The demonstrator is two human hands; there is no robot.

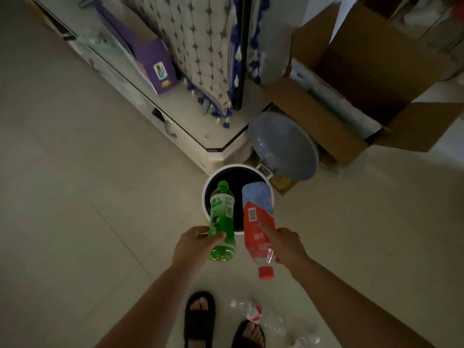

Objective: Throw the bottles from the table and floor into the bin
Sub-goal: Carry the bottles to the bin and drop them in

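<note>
Labels come first: the green bottle [222,219] in our left hand [194,243] has a green wrapper with pale writing and a white panel of small print, all too blurred for us to read, and the red bottle [258,228] in our right hand [286,244] carries a red label with a white barcode patch above some pale characters we cannot make out either. We count two bottles held. Our left hand is wrapped around the lower body of the green bottle, whose green cap points forward over the bin [237,197]. Our right hand is closed on the red-labelled bottle near its neck, with the forefinger laid along the label; its red cap points back toward us and its pale blue base hangs over the bin's mouth. The bin is round with a white rim and a dark inside, and its grey lid [285,146] stands open behind it. On the floor [75,197] by our two black sandals [199,318] lie two more clear bottles: one [258,313] with a red and white label, and a second [305,341] at the bottom edge, mostly cut off. One open cardboard box [364,79] sits behind the bin, and a purple box [155,59] stands on the white surface [190,114].
</note>
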